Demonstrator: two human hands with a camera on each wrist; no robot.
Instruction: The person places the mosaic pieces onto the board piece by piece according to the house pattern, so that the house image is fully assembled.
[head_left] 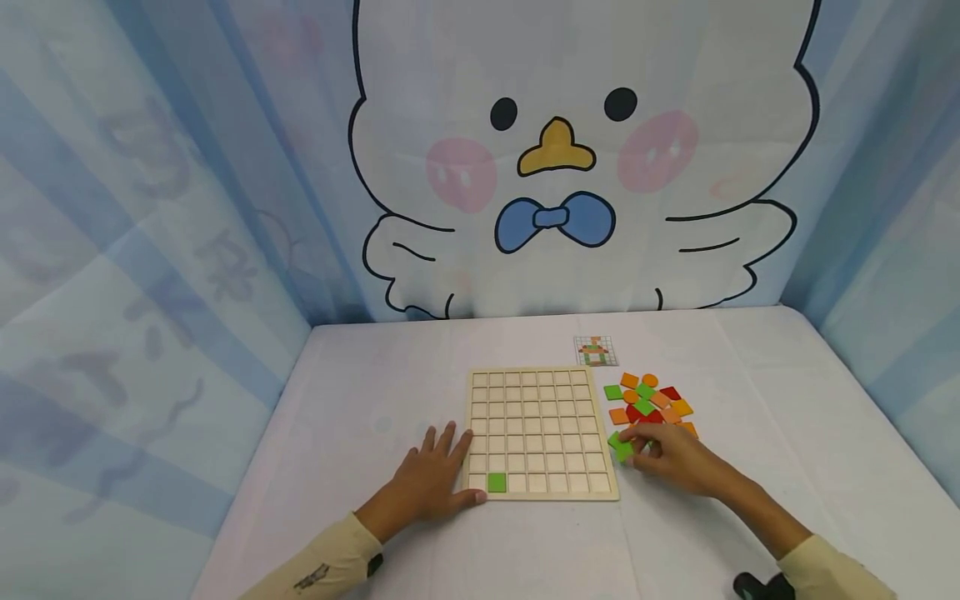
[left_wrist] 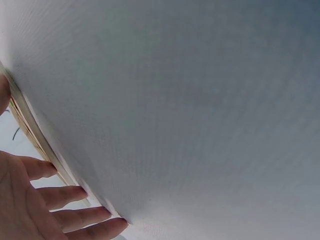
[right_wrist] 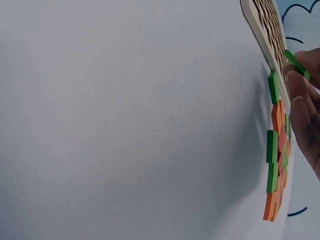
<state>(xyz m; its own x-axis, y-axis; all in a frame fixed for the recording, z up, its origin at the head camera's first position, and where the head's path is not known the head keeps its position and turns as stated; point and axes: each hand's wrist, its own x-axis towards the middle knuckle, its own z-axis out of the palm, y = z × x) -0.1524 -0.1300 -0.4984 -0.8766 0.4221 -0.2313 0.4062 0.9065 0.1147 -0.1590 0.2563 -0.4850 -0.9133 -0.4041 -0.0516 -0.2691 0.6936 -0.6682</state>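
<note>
With the left hand (head_left: 429, 479) spread at the near-left corner of the grid board (head_left: 537, 433), the right hand (head_left: 672, 456), pinching a green tile (right_wrist: 296, 62) beside the right edge, should hold it level.

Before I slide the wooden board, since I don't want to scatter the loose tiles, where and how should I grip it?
Probably by the left rim of the wooden board, coming from the left, where the left hand touches it. It lies flat, so its straight outer edge is the likeliest hold, and the loose tiles crowd the opposite side.
</note>
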